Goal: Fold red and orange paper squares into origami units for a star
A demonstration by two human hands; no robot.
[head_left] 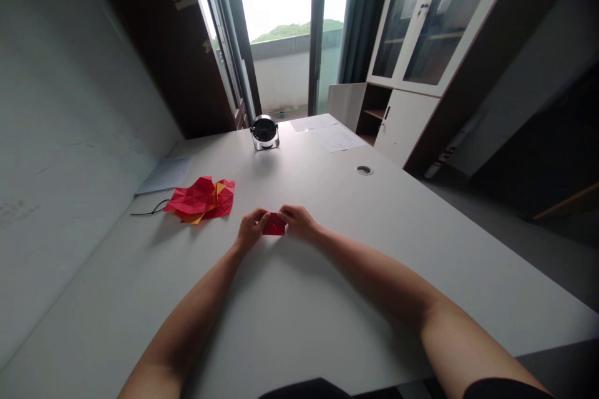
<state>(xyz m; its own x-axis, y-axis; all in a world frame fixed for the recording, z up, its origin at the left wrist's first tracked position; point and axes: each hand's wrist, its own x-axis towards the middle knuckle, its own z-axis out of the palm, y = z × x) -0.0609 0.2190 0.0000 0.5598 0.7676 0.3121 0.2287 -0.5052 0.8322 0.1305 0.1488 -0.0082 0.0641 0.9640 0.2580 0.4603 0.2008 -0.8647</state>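
A small folded piece of red paper (274,226) is held between my two hands over the white table. My left hand (253,225) pinches its left upper corner, thumb on the near face. On the other side, my right hand (298,219) grips the right upper corner the same way. The fingers behind the paper are hidden. Further left lies a loose heap of creased red paper (199,197) with orange sheets (219,189) among it.
At the table's (318,299) back stands a small round black device (265,131) on a metal stand. White papers (334,134) lie at the far right end and another sheet (166,174) by the left wall. A cable hole (364,170) is near the right edge. Beyond stands a cabinet (414,128).
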